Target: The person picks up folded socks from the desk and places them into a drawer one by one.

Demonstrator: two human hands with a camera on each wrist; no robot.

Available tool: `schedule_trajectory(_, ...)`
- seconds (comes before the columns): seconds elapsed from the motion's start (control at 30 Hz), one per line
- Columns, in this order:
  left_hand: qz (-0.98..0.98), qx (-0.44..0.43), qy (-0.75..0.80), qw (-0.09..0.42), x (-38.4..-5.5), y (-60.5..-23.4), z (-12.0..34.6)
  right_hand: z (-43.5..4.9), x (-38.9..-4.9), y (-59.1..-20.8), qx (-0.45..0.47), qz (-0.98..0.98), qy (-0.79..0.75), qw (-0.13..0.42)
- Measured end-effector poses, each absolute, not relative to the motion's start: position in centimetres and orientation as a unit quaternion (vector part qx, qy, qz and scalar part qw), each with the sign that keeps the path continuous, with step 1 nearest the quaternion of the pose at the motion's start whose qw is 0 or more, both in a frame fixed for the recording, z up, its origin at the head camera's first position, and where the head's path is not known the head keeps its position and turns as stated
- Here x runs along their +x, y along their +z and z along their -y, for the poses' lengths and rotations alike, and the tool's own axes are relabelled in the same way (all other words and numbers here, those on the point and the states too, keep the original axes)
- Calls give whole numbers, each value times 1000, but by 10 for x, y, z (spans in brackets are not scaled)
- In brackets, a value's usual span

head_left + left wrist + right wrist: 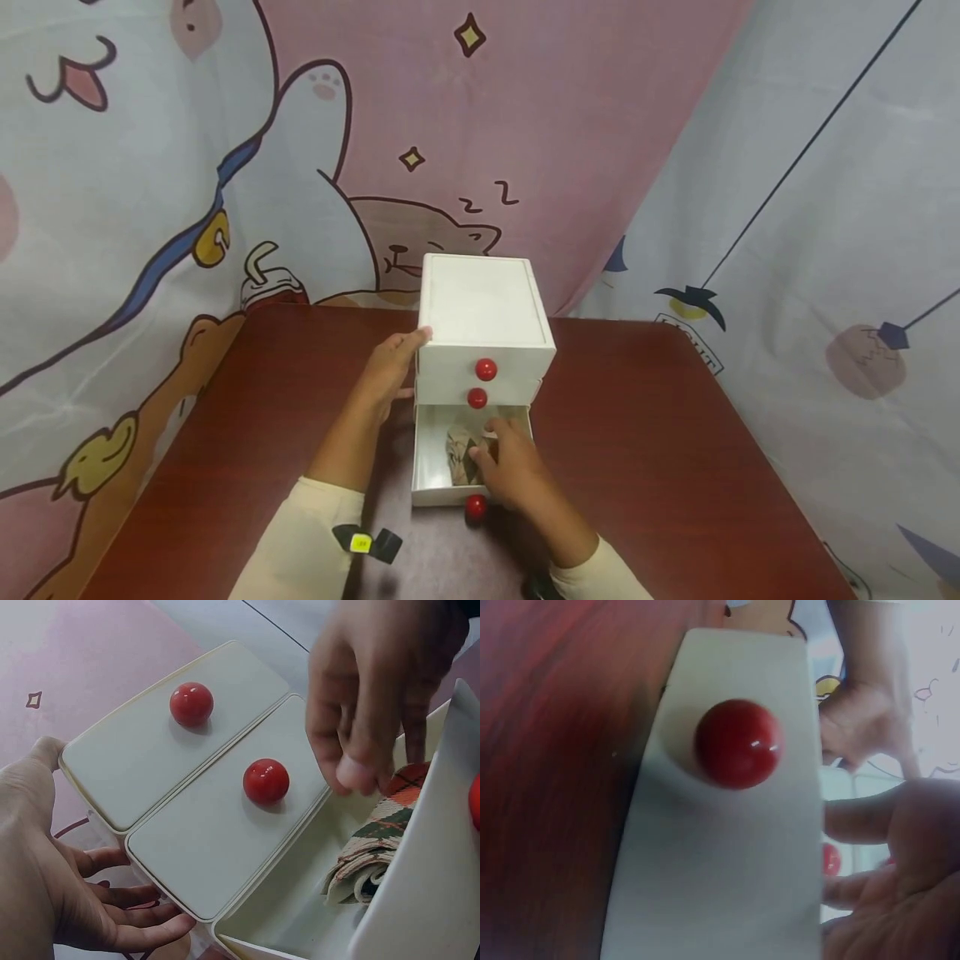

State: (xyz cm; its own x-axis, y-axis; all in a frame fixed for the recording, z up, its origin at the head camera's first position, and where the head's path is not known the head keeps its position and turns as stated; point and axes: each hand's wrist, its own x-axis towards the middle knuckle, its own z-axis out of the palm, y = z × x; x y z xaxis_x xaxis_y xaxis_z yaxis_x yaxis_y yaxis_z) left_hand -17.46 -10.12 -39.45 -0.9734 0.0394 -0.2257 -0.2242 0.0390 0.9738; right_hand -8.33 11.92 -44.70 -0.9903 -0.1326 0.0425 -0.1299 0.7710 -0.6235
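Observation:
A small white drawer unit [483, 300] with round red knobs stands on the table, its bottom drawer [432, 450] pulled out. Inside that drawer lies a rolled plaid cloth [375, 844], tan with dark green and orange-red. My right hand [513, 467] reaches down into the drawer with fingers spread, fingertips right at the cloth's far end in the left wrist view. In the right wrist view the drawer front [720, 862] hides the cloth. My left hand [390, 367] rests against the unit's left side, thumb at the top edge and fingers extended lower down.
The dark red-brown table [645, 450] extends on both sides of the unit. Behind it hangs a cartoon-printed cloth backdrop [570, 108]. The two upper drawers are closed, with red knobs [266, 781] sticking out above the pulled-out drawer.

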Motion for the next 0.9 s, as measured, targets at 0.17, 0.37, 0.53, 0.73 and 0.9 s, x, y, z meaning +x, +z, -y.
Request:
schedule_trajectory(0.17,-718,-63,687,96,-174,-395,100,-120,-67,-439,-89,-926,-358,-75)
schedule_trajectory(0.37,-718,-67,687,94,-174,-394,100,-118,-47,-435,-101,-892,-423,-121)
schedule_trajectory(0.53,-718,-66,687,94,-174,-393,99,-119,-37,-441,-128,-873,-449,-140)
schedule_trajectory(0.73,-719,-63,685,96,-173,-394,99,-125,-22,-450,-120,-867,-472,-102)
schedule_trajectory(0.9,-718,-62,687,92,-173,-395,100,-130,-12,-456,-70,-842,-534,-28)
